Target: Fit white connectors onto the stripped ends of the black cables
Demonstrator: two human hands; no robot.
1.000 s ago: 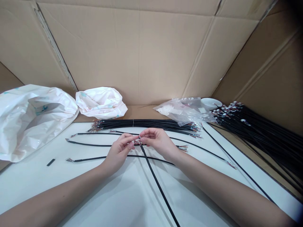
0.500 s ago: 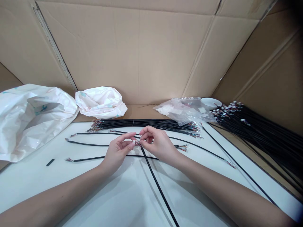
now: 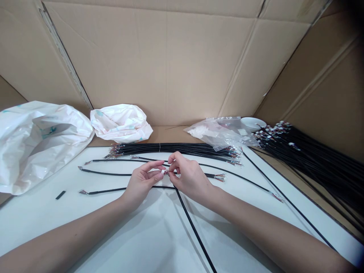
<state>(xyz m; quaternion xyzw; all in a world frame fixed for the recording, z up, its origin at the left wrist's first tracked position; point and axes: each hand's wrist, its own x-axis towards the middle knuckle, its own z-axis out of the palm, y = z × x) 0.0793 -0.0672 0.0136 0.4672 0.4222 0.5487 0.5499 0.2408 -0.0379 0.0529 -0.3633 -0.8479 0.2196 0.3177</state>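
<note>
Right hand (image 3: 189,174) now farther over cable (image 3: 194,230), white pieces (image 3: 198,132) in clear bag (image 3: 224,141)

From my remote seat I see, at far left, a large white bag (image 3: 42,148), crumpled, with a smaller white bag (image 3: 121,123) just beside it. Upright cardboard (image 3: 159,64) stands behind both. Right of centre, I see a clear bag (image 3: 223,131) containing white pieces (image 3: 198,131), next to a white bowl (image 3: 253,122). A small black strip (image 3: 60,195) lies on the table (image 3: 34,220).

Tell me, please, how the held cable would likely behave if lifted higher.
The cable would probably be springy rather than floppy, showing only a gentle curve. Its exposed wires look thin, so they may bend easily.
</note>
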